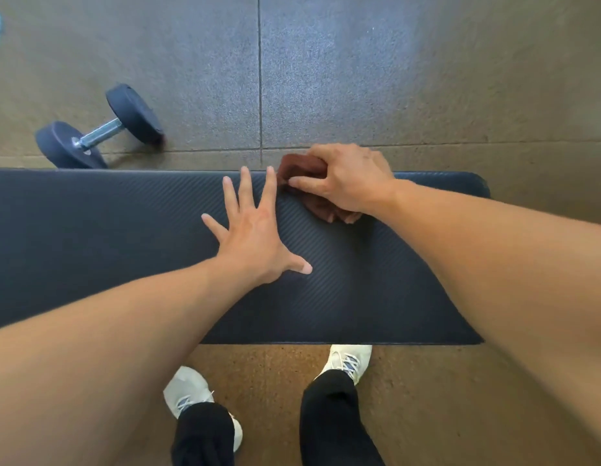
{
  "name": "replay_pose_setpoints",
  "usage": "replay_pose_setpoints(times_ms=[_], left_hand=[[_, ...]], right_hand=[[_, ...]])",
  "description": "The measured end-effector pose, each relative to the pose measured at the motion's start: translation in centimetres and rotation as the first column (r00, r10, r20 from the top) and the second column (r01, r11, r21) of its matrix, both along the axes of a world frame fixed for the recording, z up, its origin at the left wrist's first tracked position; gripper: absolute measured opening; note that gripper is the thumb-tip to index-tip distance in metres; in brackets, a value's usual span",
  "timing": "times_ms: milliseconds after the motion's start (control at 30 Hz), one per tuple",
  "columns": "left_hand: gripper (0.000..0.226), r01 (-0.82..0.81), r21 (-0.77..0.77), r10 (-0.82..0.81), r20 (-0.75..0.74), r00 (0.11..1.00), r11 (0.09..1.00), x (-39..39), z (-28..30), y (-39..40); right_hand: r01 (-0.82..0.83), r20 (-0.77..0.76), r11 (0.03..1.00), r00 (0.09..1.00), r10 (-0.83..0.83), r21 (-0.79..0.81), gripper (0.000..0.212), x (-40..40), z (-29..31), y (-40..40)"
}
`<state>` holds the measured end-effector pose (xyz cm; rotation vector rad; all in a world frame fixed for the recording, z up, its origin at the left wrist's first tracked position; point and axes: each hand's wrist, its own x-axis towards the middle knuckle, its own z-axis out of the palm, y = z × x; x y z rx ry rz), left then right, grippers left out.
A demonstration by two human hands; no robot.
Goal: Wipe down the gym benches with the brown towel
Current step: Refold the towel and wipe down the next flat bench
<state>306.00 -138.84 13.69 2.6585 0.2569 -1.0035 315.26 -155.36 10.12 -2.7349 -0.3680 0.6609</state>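
A black padded gym bench [90,237] with fine diagonal ribbing runs across the middle of the head view. My right hand [346,179] grips the bunched brown towel [300,166] at the bench's far edge, right of centre, with the fingers curled over the cloth. Most of the towel is hidden beneath that hand. My left hand [255,233] lies flat on the bench pad just left of the towel, fingers spread and straight, holding nothing.
A black dumbbell [100,131] with a steel handle lies on the rubber floor beyond the bench at the left. My two white shoes [349,361] stand on the floor under the bench's near edge. The bench's right end [477,186] is rounded.
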Motion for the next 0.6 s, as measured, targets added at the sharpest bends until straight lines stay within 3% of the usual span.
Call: replay_pose_setpoints(times_ms=[167, 333, 400, 467, 600], left_hand=[[0.166, 0.135, -0.056, -0.138, -0.068, 0.988, 0.989, 4.7, 0.6, -7.1], [0.171, 0.176, -0.039, -0.180, -0.156, 0.971, 0.984, 4.2, -1.6, -10.2], [0.174, 0.205, -0.002, -0.203, -0.135, 0.970, 0.979, 3.6, -2.3, -10.1], [0.176, 0.210, 0.021, -0.206, -0.136, 0.969, 0.977, 3.6, -2.5, -10.2], [0.180, 0.197, 0.071, -0.182, -0.182, 0.966, 0.978, 3.7, -2.6, -10.5]], right_hand=[[0.189, -0.028, 0.982, 0.981, -0.189, -0.017, 0.046, -0.9, 1.3, -12.1], [0.486, 0.120, 0.871, 0.863, -0.491, 0.072, 0.042, -3.1, 0.2, -16.5], [0.497, 0.205, 0.868, 0.849, -0.487, 0.000, 0.053, -2.7, -0.2, -14.2], [0.387, 0.222, 0.921, 0.903, -0.367, -0.053, 0.065, -1.9, -0.4, -10.1], [0.288, 0.149, 0.957, 0.948, -0.282, -0.022, 0.061, -1.1, -0.9, -4.6]])
